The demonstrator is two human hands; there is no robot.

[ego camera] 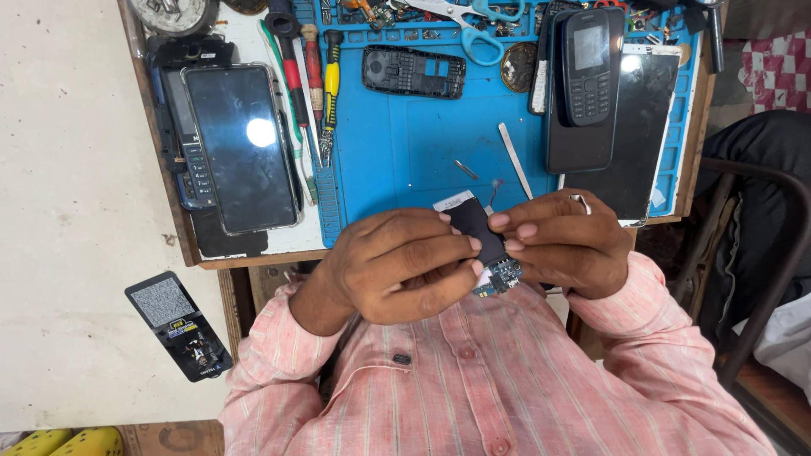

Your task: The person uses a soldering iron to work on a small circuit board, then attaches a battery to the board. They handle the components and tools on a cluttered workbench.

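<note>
Your left hand (397, 266) and right hand (562, 241) meet at the picture's centre, fingertips of both pinching a small phone assembly (483, 241): a dark panel with a blue circuit board showing at its 5 o'clock end. It is held in the air over your lap, just off the near edge of the blue work mat (422, 143). The step in hand looks like separating or seating board and panel (which of the two cannot be told). Any further prying calls for light, even pressure. An empty phone frame (414, 72) lies at 12 o'clock.

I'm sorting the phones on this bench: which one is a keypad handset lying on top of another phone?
The dark keypad phone at the mat's right side: it rests on a larger black phone, unlike the big smartphone at the left.
</note>
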